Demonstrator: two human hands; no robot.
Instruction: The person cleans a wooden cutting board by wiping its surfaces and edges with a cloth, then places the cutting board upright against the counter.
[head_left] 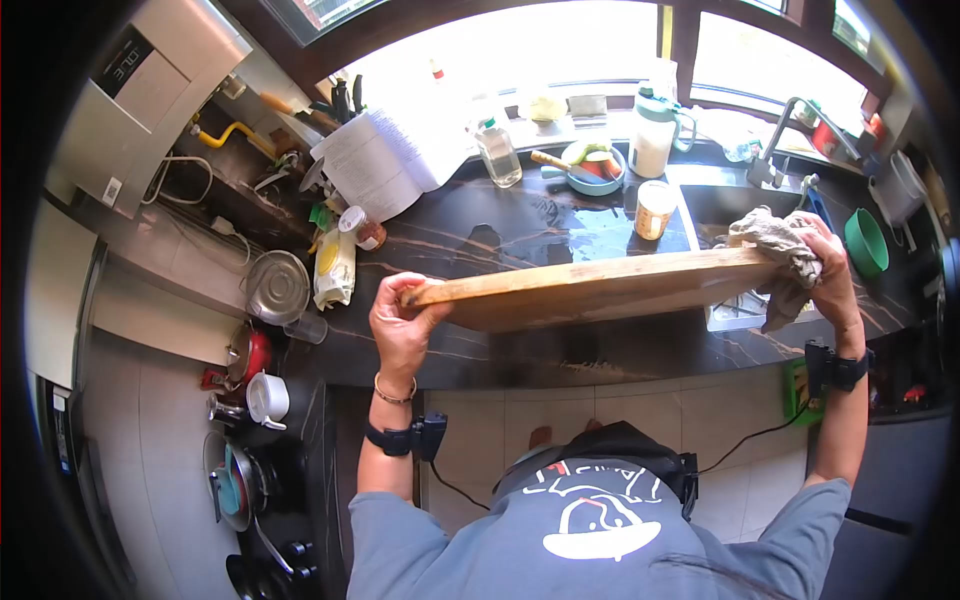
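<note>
A thick wooden board (600,285) is held up on edge above the dark counter, its narrow side facing up. My left hand (402,325) grips the board's left end between thumb and fingers. At the right end, my right hand (828,265) is closed on a crumpled grey-beige cloth (778,240), which lies against the board's corner and hangs down beside it. Behind the board stands a white jar with an orange label (654,210).
Dark counter (400,260) bears an open book (375,165), clear bottle (498,155), blue bowl (598,180) and pitcher (655,130). Right: faucet (768,165), green bowl (866,243). Left: glass lid (278,287), red pot (252,355), white pot (268,398), pan (235,485).
</note>
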